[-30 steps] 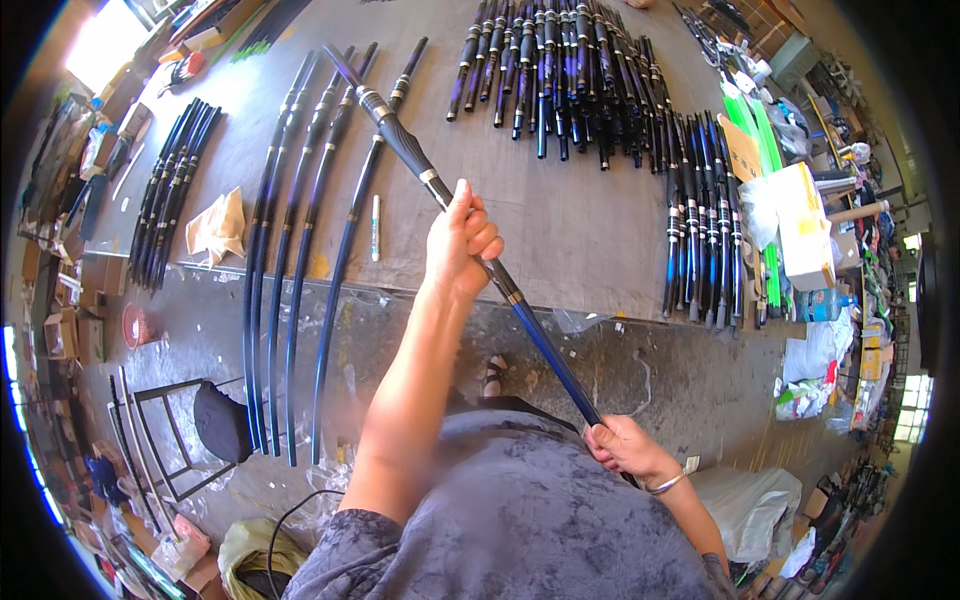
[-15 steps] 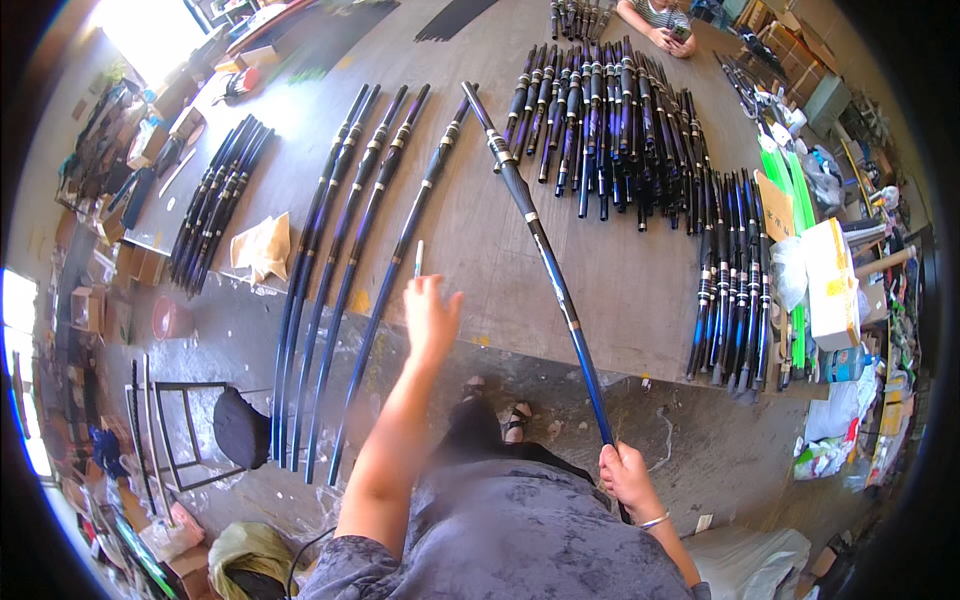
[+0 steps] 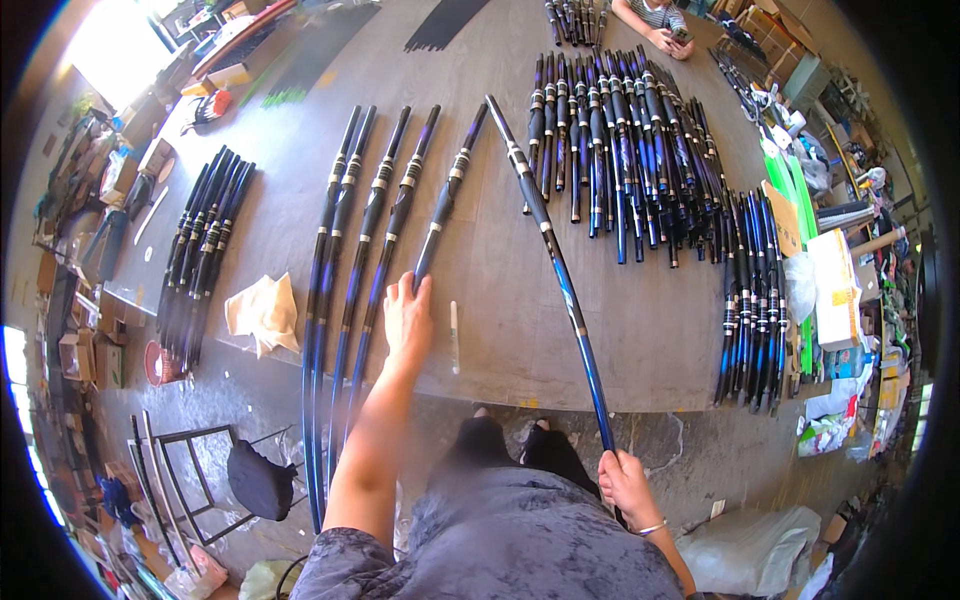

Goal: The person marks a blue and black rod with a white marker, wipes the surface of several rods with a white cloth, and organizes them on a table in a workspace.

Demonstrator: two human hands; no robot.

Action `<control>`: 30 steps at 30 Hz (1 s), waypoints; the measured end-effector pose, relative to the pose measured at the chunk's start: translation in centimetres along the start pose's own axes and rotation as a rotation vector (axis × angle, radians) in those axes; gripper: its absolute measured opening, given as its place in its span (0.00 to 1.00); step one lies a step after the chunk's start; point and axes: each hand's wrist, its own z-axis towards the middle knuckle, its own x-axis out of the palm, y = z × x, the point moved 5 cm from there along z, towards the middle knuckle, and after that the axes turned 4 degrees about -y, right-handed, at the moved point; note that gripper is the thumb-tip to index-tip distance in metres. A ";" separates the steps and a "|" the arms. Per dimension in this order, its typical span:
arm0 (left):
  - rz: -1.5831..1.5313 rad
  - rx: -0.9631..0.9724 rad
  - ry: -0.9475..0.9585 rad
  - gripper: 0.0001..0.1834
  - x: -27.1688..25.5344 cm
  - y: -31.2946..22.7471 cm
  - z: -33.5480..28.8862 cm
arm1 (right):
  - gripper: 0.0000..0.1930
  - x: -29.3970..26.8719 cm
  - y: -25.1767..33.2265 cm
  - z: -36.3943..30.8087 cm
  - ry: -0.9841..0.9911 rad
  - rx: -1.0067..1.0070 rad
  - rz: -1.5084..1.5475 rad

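My right hand (image 3: 627, 484) is closed around the lower end of a dark blue fishing rod (image 3: 568, 290). That rod slants up and away, its far end resting over the table. My left hand (image 3: 407, 325) is reached out over the near part of the table, its fingers around another fishing rod (image 3: 440, 210); the lower length of that rod is hidden behind my hand and forearm. Just left of it lie several more long rods (image 3: 345, 255), overhanging the table's near edge. A slim whitish marker-like stick (image 3: 454, 340) lies to the right of my left hand.
On the grey table (image 3: 500, 350), a large pile of rods (image 3: 620, 150) and a smaller bundle (image 3: 750, 290) lie right, another bundle (image 3: 205, 250) left. A crumpled tan cloth or paper (image 3: 264, 312) is near. A stool (image 3: 260, 480) stands left below; a person (image 3: 660, 25) sits far right.
My left hand has come down from above the table onto the rod beside it. The view has shifted, and my right hand keeps its hold on its rod.
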 end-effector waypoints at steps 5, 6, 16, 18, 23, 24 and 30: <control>0.057 -0.003 -0.030 0.25 -0.2 2.5 2.1 | 0.16 3.6 1.8 2.2 -0.007 -0.064 0.002; 0.053 -0.018 -0.021 0.25 0.0 2.9 2.1 | 0.16 4.0 2.1 2.6 -0.027 -0.082 -0.014; -0.134 0.043 0.140 0.16 -3.0 -0.5 -1.9 | 0.18 6.0 1.3 7.4 -0.163 -0.228 -0.220; -0.183 0.152 0.129 0.18 -3.6 -2.3 -2.8 | 0.18 5.9 0.3 8.6 -0.215 -0.237 -0.338; -0.185 0.440 0.180 0.17 -3.0 -3.2 -1.0 | 0.16 6.8 1.0 8.8 -0.258 -0.392 -0.629; -0.185 0.489 0.208 0.15 -3.0 -3.0 -0.6 | 0.15 6.7 0.8 8.8 -0.250 -0.412 -0.651; -0.637 0.205 0.397 0.08 -3.3 -3.4 -1.7 | 0.20 7.2 2.7 8.1 -0.281 -0.514 -1.041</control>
